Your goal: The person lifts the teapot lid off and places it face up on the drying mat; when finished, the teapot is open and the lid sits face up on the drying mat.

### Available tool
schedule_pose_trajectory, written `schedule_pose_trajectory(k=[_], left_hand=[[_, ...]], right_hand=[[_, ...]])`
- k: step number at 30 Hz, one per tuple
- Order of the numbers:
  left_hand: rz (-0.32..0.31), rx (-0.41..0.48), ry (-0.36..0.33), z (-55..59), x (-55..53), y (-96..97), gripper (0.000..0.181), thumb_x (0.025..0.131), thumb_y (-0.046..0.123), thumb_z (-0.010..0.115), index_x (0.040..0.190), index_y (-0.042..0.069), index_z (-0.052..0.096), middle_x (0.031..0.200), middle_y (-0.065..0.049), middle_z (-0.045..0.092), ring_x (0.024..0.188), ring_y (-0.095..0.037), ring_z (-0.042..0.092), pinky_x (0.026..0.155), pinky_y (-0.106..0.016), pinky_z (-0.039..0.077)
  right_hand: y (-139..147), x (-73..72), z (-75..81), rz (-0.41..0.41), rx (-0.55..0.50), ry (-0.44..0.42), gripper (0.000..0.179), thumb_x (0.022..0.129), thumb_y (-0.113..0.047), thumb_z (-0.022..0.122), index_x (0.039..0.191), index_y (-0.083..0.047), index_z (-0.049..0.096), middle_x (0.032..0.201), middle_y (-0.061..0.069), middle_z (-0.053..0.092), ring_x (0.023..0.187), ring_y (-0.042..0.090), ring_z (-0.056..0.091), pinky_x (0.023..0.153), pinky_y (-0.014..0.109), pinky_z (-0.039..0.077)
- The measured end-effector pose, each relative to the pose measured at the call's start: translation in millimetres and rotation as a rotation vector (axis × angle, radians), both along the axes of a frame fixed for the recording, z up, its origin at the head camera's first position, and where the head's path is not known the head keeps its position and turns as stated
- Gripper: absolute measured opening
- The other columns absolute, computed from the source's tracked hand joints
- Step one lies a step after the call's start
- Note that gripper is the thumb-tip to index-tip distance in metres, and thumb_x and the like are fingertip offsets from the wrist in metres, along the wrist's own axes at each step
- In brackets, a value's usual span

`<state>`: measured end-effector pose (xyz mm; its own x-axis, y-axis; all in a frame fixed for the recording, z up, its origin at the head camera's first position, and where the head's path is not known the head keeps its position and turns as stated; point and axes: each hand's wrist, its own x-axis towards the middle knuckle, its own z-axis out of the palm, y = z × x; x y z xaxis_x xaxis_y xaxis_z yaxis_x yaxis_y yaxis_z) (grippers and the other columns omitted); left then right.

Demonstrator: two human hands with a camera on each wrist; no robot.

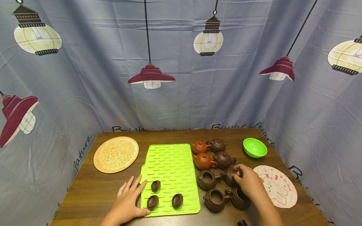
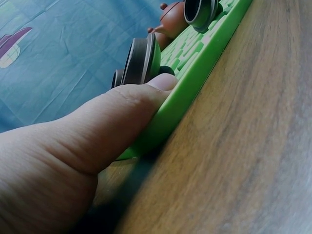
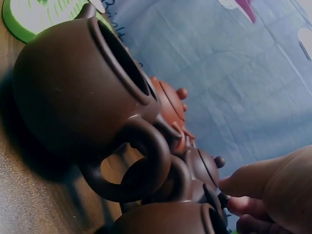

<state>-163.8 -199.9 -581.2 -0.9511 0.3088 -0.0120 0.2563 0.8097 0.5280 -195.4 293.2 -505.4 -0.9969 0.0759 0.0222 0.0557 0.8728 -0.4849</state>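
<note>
Only in head view is splayed left hand (image 1: 125, 201) being shown at green mat (image 1: 169, 169); rightward, over table (image 1: 82, 194), teapot lid (image 3: 213, 197) is being pinched by right hand (image 1: 250, 181).

The right hand (image 1: 249, 180) (head view) partly hides a teapot (image 1: 227, 177).

The left hand (image 2: 73, 141) rests its thumb on the edge of a green mat (image 2: 187, 90) on the wood-grain tabletop (image 2: 248, 117). Near the thumb's tip is a dark lid (image 2: 136, 61), with a second dark lid (image 2: 195, 13) farther along the mat and a reddish-brown teapot (image 2: 171, 20) beyond; a blue curtain (image 2: 83, 58) hangs behind.
</note>
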Motion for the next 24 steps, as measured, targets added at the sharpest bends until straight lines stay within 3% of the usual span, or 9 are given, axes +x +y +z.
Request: schedule_pose_trajectory(k=[6,14,24], left_hand=[[-0.004,0.001,-0.015,1.7,-0.4,-0.7,0.12,0.065,0.079,0.083,0.162,0.02,0.043,0.175,-0.01,0.021,0.16,-0.048,0.011,0.12,-0.073,0.006],[0.004,-0.014,-0.038,-5.0,0.6,-1.5,0.12,0.066,0.081,0.081,0.161,0.02,0.044,0.175,-0.01,0.021,0.16,-0.048,0.012,0.121,-0.072,0.008],[0.007,-0.005,-0.041,-2.3,-0.6,-0.6,0.12,0.065,0.081,0.082,0.161,0.019,0.043,0.175,-0.01,0.02,0.16,-0.048,0.01,0.12,-0.073,0.007]], right_hand=[[0.7,-0.3,-3.5,-0.023,0.003,-0.029,0.018,0.096,-0.017,0.072,0.111,-0.007,0.069,0.087,0.0,0.061,0.079,0.018,0.057,0.07,0.039,0.047],[-0.1,-1.9,-6.0,-0.037,0.021,-0.018,0.011,0.096,-0.015,0.071,0.103,-0.008,0.069,0.083,0.0,0.059,0.075,0.017,0.056,0.065,0.037,0.044],[-0.4,2.4,-0.7,-0.029,0.025,0.013,0.011,0.099,-0.014,0.071,0.108,-0.009,0.068,0.096,0.008,0.069,0.089,0.027,0.067,0.073,0.051,0.054]])
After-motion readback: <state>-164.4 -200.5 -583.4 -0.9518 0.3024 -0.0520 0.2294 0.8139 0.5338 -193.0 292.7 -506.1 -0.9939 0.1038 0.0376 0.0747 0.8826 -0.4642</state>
